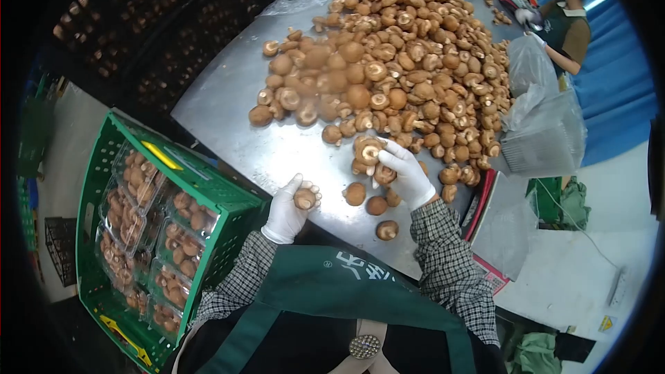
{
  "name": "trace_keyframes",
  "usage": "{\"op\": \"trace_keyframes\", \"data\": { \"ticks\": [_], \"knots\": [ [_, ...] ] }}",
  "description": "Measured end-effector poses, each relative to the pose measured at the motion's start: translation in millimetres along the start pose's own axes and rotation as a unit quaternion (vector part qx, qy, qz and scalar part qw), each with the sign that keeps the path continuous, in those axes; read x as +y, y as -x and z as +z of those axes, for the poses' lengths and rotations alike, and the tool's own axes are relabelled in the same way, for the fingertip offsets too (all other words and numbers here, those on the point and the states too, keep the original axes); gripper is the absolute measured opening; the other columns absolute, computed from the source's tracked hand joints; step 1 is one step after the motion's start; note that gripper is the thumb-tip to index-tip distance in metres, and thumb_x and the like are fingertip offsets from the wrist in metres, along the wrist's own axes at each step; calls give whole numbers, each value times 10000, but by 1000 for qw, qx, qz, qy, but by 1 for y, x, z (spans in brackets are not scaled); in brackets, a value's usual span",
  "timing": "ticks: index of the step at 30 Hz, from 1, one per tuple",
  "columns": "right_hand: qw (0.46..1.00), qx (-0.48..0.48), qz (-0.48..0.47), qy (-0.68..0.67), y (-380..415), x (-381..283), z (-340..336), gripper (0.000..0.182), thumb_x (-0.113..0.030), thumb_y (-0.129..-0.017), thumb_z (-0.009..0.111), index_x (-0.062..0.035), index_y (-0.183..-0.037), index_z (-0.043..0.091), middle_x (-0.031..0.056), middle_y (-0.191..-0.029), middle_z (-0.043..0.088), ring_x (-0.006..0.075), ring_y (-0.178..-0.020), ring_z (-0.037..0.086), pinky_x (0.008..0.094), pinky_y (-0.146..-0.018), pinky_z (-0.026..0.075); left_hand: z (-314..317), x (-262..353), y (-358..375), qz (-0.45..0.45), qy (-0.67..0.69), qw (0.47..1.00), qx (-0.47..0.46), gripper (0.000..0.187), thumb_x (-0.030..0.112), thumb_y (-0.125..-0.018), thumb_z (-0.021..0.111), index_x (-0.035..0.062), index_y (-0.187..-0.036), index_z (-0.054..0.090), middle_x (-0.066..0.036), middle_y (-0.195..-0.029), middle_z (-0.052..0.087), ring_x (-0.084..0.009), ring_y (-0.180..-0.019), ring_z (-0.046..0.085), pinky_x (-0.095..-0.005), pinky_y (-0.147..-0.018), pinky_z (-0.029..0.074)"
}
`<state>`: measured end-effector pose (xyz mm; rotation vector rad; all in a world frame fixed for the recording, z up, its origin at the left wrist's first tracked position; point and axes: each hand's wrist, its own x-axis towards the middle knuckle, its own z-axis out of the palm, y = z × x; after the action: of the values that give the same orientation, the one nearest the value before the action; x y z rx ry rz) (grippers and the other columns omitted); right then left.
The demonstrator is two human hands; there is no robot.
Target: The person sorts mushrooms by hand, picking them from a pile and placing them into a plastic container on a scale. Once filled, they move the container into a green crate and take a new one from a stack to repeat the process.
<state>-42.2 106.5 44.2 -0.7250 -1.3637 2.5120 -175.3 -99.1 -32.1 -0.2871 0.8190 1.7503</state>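
The left hand, in a white glove, has its fingers curled around a single brown mushroom at the near edge of the metal table. The right hand, also gloved, reaches just right of it, fingers closed on a few mushrooms at the near fringe of the big mushroom heap. Loose mushrooms lie between and just below the hands. Left of the person, a green crate holds clear packs of mushrooms. At the far right, another person in an apron works near a stack of clear trays.
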Motion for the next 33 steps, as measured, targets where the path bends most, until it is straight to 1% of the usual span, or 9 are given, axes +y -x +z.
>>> {"op": "trace_keyframes", "data": {
  "ticks": [2,5,8,16,24,25,26,29,33],
  "knots": [
    [998,5,-28,-52,22,-5,3,400,-157,-899,548,4,-1258,473,87,-1011,589,166,-803,606,272,-567,530,14,-3,-4,37,-100,993,-49,263,263,-942,503,12,-964,579,-88,-827,620,-191,-721,593,-284,-644,475],
    [997,-24,-28,-63,48,-8,-4,424,-148,-894,556,-6,-1279,451,66,-1091,583,131,-913,589,273,-767,503,60,-4,-3,78,-261,953,-131,341,210,-927,545,-31,-1169,535,-100,-905,647,-150,-737,616,-233,-640,479],
    [998,27,-51,-30,65,-6,3,427,-157,-895,558,-7,-1280,450,66,-1115,572,139,-923,586,261,-789,491,105,-6,5,49,-283,932,-220,341,204,-926,551,-24,-1179,534,-83,-893,653,-123,-751,610,-211,-627,470],
    [991,122,-39,-26,71,6,-4,396,-204,-935,493,17,-1264,469,66,-1133,578,118,-979,561,243,-834,457,109,-21,-17,21,-332,923,-193,218,148,-914,571,-4,-1069,586,-42,-856,659,-71,-703,596,-172,-591,448],
    [976,164,-38,140,58,29,-29,329,-244,-969,443,9,-1071,627,41,-986,640,110,-819,585,238,-731,469,93,-30,-18,-54,-337,923,-180,220,87,-905,573,16,-1113,563,-47,-908,648,-73,-727,590,-187,-611,457],
    [952,173,-107,228,52,30,-41,314,-233,-968,443,7,-1021,638,27,-966,638,97,-805,578,240,-701,468,89,-30,-21,-49,-330,927,-171,239,65,-901,570,14,-1133,549,-56,-965,639,-80,-771,594,-196,-643,472],
    [971,204,-35,118,50,8,-35,290,-212,-961,454,12,-957,640,32,-959,639,100,-783,575,246,-684,470,86,-30,-24,-42,-323,932,-162,260,44,-898,566,12,-1154,536,-66,-1021,630,-88,-816,598,-205,-675,487],
    [919,269,-70,278,29,-7,-52,205,-191,-905,532,-18,-941,637,76,-907,631,159,-766,583,258,-691,472,78,-26,-38,10,-251,946,-207,294,-1,-891,541,15,-1182,506,-90,-1097,606,-110,-879,594,-218,-722,484],
    [735,260,-127,613,-10,4,-77,252,-194,-845,576,-68,-1062,604,128,-938,608,265,-848,595,335,-738,491,87,-16,-40,50,-289,938,-187,321,-33,-881,517,16,-1197,485,-106,-1114,597,-126,-937,582,-234,-789,471]
  ]
}}
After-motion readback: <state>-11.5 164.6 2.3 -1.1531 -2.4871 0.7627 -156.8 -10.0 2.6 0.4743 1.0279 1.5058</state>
